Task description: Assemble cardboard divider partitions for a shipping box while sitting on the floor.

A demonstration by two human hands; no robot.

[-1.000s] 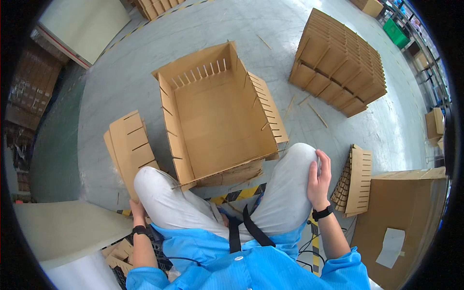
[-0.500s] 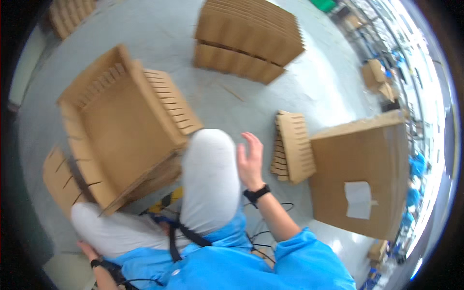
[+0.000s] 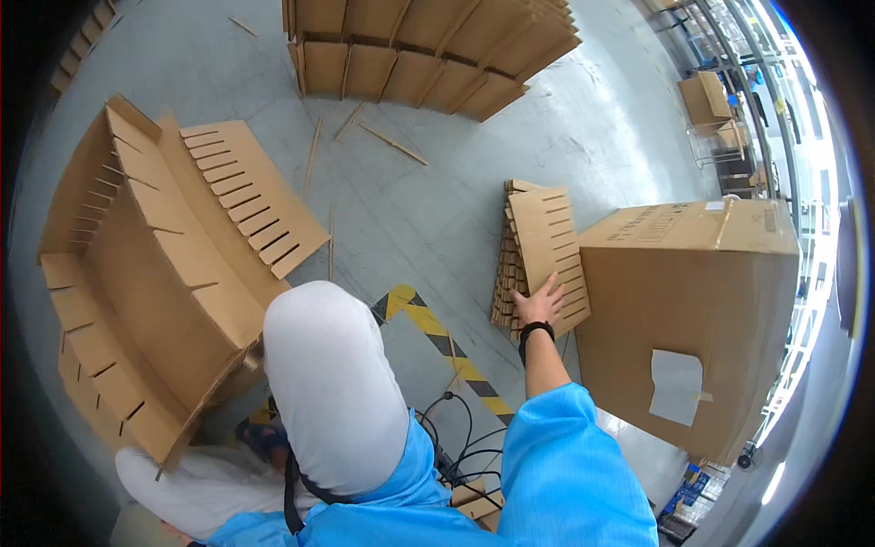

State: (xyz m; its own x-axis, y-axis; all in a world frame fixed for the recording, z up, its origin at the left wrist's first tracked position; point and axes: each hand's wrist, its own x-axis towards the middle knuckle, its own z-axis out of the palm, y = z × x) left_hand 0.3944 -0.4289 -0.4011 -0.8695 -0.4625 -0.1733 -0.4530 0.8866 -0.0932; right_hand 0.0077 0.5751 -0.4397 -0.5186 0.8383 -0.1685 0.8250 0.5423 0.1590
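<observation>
Touching slotted cardboard sheet (image 3: pixel 538 242), right hand (image 3: pixel 542 303) spread wide; left hand (image 3: pixel 170 528) mostly hidden, cannot tell grip

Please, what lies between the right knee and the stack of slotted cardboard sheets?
In the head view, between the right knee and the stack of slotted cardboard sheets lies grey floor, with yellow-and-black striped tape on it.

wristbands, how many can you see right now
1 clearly visible: a black wristband, just behind the right hand, whose spread fingers rest on the slotted sheets. Another may be hidden, since the left wrist can't be made out.
</observation>
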